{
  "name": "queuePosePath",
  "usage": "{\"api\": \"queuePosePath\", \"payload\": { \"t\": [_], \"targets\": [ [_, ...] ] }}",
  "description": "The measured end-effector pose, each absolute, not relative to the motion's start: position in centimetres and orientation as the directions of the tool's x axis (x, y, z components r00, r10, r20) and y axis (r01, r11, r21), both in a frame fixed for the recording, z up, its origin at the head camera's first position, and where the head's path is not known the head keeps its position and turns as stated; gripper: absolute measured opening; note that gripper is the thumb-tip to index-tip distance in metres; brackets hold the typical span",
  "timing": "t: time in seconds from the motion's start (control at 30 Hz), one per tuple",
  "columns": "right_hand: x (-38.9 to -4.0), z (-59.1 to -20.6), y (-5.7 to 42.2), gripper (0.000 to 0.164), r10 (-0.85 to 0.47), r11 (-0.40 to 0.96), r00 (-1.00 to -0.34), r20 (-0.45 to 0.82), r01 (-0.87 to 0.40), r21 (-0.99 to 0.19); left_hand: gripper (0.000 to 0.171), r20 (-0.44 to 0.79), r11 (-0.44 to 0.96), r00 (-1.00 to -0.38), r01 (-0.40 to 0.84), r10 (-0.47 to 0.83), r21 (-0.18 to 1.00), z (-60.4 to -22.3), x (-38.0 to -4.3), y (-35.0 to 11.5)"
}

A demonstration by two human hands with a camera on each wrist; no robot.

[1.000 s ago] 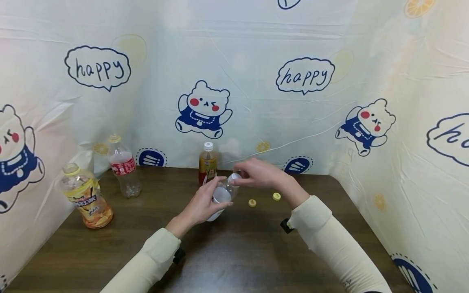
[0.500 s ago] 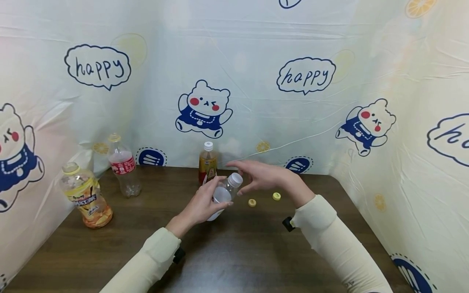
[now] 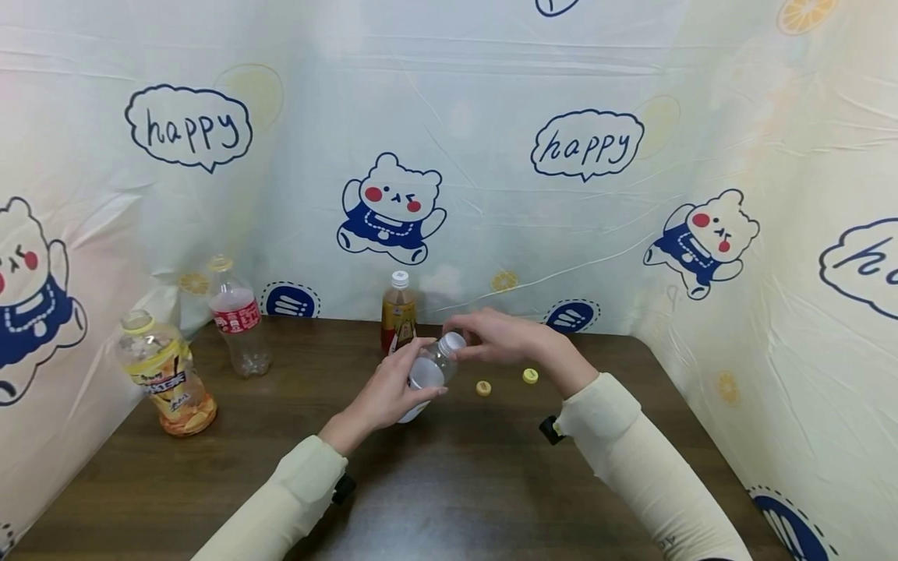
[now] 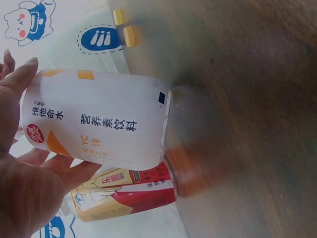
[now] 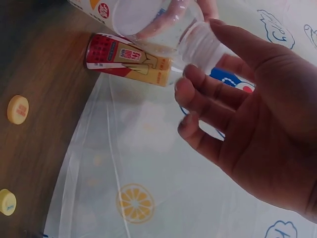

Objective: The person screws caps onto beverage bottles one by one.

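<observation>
My left hand [image 3: 382,393] grips a clear plastic drink bottle [image 3: 426,374] with a white label, tilted toward the right. In the left wrist view its label [image 4: 106,116] faces the camera, with the thumb and fingers wrapped round the body. At the bottle's mouth is a white cap [image 3: 452,342]. My right hand [image 3: 500,336] holds this cap [image 5: 202,47], thumb on one side and curled fingers on the other. Just behind stands an upright tea-coloured bottle [image 3: 398,315] with a white cap, red and yellow label. On the table, two loose yellowish caps, one orange-toned [image 3: 483,388] and one brighter [image 3: 530,376], lie near my right hand.
To the left stand two capless-looking bottles, one with a red label [image 3: 237,318] and a wide one with a yellow label [image 3: 171,382]. The brown wooden table [image 3: 449,483] is enclosed by a printed curtain [image 3: 484,234] at the back and sides.
My right hand has lifted off the white cap with fingers spread, then come back and closed on it again. The left hand and tilted bottle stay almost still.
</observation>
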State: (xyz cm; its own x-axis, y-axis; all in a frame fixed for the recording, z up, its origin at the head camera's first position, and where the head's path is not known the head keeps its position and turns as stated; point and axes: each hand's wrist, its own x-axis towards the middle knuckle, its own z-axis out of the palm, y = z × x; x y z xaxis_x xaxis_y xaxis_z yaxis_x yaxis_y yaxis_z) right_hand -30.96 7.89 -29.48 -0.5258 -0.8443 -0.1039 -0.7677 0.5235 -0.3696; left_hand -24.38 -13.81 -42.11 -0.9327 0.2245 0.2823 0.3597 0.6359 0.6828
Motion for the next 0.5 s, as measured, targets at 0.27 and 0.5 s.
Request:
{"api": "queuePosePath", "payload": {
  "t": [0.27,0.5],
  "targets": [
    [-31.0,-29.7,7.6,0.042,-0.748,0.656,-0.66,-0.064,-0.722,-0.222,0.074,0.28,0.641,-0.934,0.357,0.223,0.679,-42.1,-24.5,-13.7],
    [-30.7,-28.7,8.1,0.057,-0.782,0.615,-0.618,-0.08,-0.745,-0.257,0.074,0.275,0.639,-0.935,0.355,0.226,0.682,-42.1,-24.6,-13.7]
  ]
}}
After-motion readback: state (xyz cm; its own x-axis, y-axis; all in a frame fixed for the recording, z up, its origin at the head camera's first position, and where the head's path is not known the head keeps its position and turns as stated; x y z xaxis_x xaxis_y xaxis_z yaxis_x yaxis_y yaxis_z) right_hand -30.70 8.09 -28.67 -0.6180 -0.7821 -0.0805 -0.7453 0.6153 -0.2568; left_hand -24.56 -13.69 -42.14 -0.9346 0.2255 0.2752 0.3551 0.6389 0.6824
